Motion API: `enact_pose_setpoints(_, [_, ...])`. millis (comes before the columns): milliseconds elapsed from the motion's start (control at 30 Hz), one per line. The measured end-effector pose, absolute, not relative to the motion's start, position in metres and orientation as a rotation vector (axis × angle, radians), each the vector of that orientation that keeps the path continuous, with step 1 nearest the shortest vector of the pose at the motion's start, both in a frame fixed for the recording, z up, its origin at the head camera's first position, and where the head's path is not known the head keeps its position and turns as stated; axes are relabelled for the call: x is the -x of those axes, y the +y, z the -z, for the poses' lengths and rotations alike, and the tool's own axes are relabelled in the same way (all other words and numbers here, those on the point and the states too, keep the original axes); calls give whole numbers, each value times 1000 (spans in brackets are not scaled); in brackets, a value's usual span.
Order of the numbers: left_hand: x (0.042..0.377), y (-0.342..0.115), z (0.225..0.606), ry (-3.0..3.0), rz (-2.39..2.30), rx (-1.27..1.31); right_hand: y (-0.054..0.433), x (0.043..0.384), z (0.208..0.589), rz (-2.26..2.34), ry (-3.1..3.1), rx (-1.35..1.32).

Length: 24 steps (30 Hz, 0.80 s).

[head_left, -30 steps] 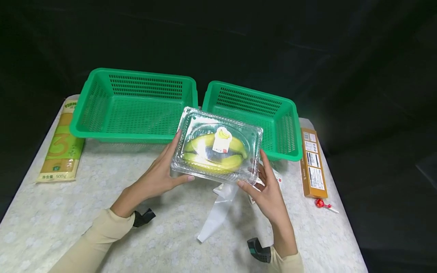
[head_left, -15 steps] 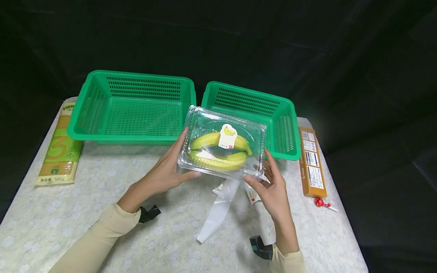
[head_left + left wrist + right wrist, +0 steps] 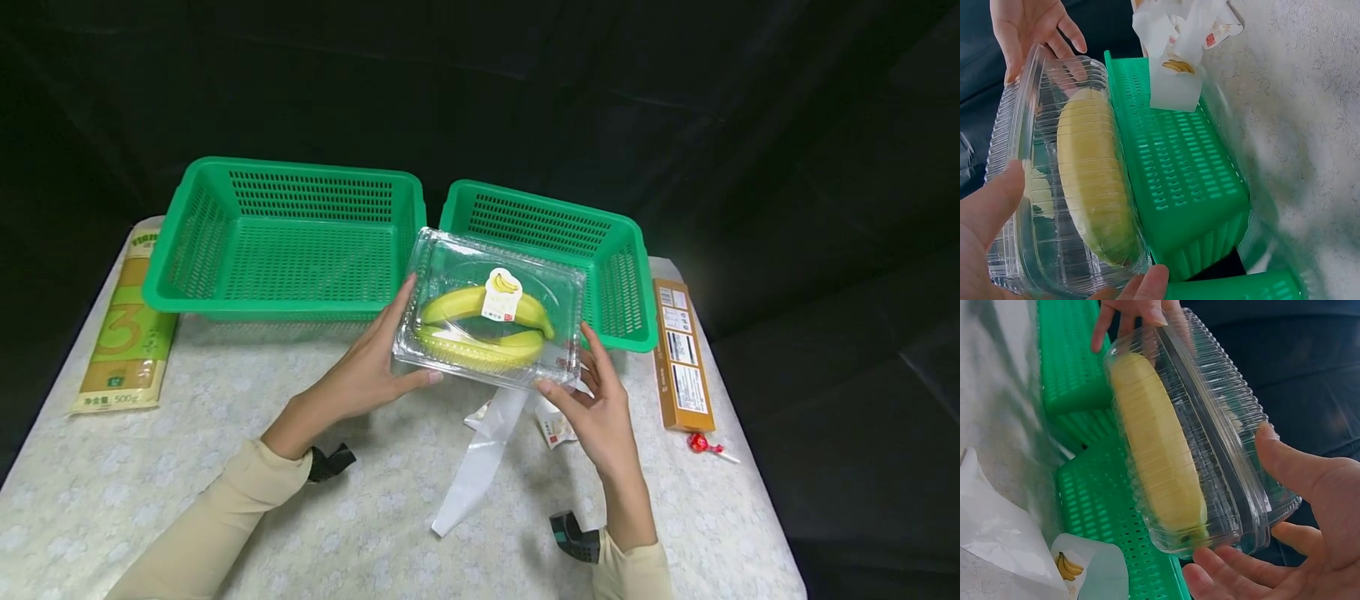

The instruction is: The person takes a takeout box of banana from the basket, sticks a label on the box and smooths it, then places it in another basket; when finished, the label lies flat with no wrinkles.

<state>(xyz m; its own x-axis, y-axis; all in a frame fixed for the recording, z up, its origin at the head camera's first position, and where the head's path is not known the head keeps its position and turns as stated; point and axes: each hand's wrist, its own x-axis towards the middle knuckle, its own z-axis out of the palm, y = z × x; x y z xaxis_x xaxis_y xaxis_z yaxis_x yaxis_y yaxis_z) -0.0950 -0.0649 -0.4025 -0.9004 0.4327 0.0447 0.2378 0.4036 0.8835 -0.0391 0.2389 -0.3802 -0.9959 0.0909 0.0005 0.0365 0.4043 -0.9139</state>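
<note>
A clear plastic clamshell box (image 3: 491,312) with bananas and a banana label is held in the air just in front of the two green baskets. My left hand (image 3: 390,350) grips its left end, thumb under the near edge and fingers up the side. At the right end my right hand (image 3: 588,392) grips it the same way. In the left wrist view the box (image 3: 1085,187) lies between my left hand (image 3: 985,237) and the right hand (image 3: 1029,25). The right wrist view shows the box (image 3: 1179,444) against my right hand (image 3: 1316,519).
Two green slotted baskets, the left basket (image 3: 247,304) and the right basket (image 3: 637,275), stand side by side at the table's back. A pasta pack (image 3: 123,333) lies far left. An orange carton (image 3: 677,354) and a lollipop (image 3: 701,443) lie right. A white plastic wrapper (image 3: 480,458) lies under the box.
Both hands have carried the box a little away from me and to the right, closer to the gap between the baskets. The grip on both ends is unchanged.
</note>
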Motion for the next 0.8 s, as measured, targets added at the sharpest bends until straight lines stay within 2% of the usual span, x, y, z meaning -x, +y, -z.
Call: enact_pose_setpoints(800, [103,-60,402,2457,-1506,-609,243,43,381,-1704,-2592,140])
